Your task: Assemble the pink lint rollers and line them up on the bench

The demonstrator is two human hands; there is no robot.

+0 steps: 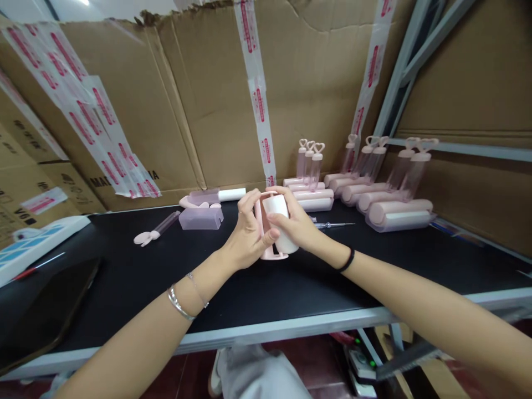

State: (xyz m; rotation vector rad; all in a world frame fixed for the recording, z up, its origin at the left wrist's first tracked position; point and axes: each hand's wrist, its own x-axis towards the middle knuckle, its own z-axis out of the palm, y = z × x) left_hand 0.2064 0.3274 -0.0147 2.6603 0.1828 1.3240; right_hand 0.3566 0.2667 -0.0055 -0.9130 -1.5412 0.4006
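Note:
In the middle of the view, above the black tabletop, both hands meet around one item. My left hand (246, 237) grips a pink plastic lint roller frame (269, 255), thumb stretched toward the right. Fingers of my right hand (302, 224) are wrapped round a white lint roll (286, 242), which sits tilted along the open side of the frame. Whether the roll is seated at both ends I cannot tell, since the fingers cover its upper part. To the left lie a clear lilac cover (201, 219), a handle with a pink end (160, 228) and another white roll (231, 194).
Several pink lint rollers (399, 213) with upright heart-ended handles stand at the back right. A screwdriver (334, 225) lies before them. On the left are a dark phone-like slab (52, 310), a white tray (45, 246) and a red-handled tool (39, 267). Cardboard (216, 100) walls the back.

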